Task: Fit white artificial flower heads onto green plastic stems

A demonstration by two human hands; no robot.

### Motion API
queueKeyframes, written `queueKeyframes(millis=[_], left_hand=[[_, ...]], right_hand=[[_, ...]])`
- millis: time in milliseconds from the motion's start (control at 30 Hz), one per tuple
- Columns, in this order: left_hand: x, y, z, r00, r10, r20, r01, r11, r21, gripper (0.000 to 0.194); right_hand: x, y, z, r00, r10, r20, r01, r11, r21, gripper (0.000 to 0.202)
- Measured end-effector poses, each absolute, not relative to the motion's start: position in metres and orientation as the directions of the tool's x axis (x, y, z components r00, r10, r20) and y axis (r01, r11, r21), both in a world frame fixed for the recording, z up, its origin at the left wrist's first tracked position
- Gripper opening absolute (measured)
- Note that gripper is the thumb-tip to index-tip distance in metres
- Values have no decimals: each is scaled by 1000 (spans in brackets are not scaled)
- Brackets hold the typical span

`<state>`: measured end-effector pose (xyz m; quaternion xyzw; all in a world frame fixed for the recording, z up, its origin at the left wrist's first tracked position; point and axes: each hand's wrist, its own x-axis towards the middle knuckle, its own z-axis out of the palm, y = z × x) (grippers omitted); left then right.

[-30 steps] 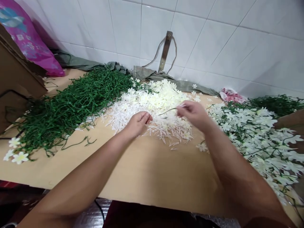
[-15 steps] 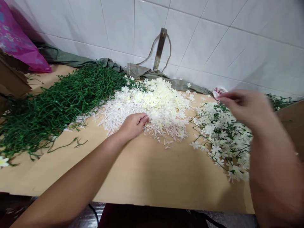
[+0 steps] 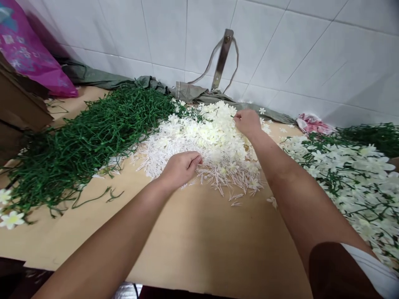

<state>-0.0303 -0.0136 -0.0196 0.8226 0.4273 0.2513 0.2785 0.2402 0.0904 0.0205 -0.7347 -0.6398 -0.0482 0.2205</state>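
Note:
My left hand (image 3: 183,168) is closed at the front edge of a pile of thin white sticks (image 3: 156,151); what its fingers hold, if anything, is too small to make out. Farther back, my right hand (image 3: 247,121) pinches at the right side of a heap of cream-white flower heads (image 3: 212,128), and its fingertips are too small and blurred to show what lies between them. Left of the heap lies a large mass of green plastic stems (image 3: 102,128). On the right, beyond my right forearm, white flowers on green stems (image 3: 352,174) are piled up.
A pink bag (image 3: 40,58) and a cardboard box (image 3: 21,99) stand at the far left. Behind the piles, a metal bracket (image 3: 222,60) with a cord leans by the tiled wall, above grey-green cloth (image 3: 102,77). A red-and-white cloth (image 3: 314,123) lies at the back right.
My right hand has moved left, from above the stemmed flowers to the flower-head heap. My left hand stays by the white sticks. The view has shifted slightly.

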Motion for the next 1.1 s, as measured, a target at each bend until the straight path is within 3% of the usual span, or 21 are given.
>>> queueKeyframes(millis=[100,167,233,333,433,567,800,900,1000,1100], left_hand=[[-28,-12,-22,490,849,197,536,-471,700,29],[-25,-11,-24,455,867,204,476,-430,767,28],[-20,-12,-25,408,897,172,360,-331,872,27],[-13,-17,-19,355,933,64,139,-120,983,23],[-10,-24,-11,355,935,-17,-6,21,1000,28],[-12,-30,-7,363,931,36,-107,3,994,33],[-22,-21,-2,260,952,160,-87,-141,986,23],[-39,-7,6,104,980,171,-125,-158,980,22],[-55,3,14,-21,989,145,-171,-147,974,17],[-59,4,16,-33,994,107,-173,-111,979,14]], right_hand=[[244,70,42,160,867,471,949,-4,-315,10],[243,55,56,181,822,540,878,112,-465,9],[236,39,64,175,812,557,735,269,-622,11],[214,15,63,107,836,538,515,417,-749,16],[185,-7,51,62,883,465,359,415,-836,19],[154,-27,33,14,938,346,268,330,-905,12],[148,-31,19,-12,971,237,214,234,-948,16],[151,-31,10,-102,970,220,264,240,-934,15],[146,-34,-2,-281,925,255,420,358,-834,12],[135,-39,-12,-541,811,224,571,550,-610,17]])
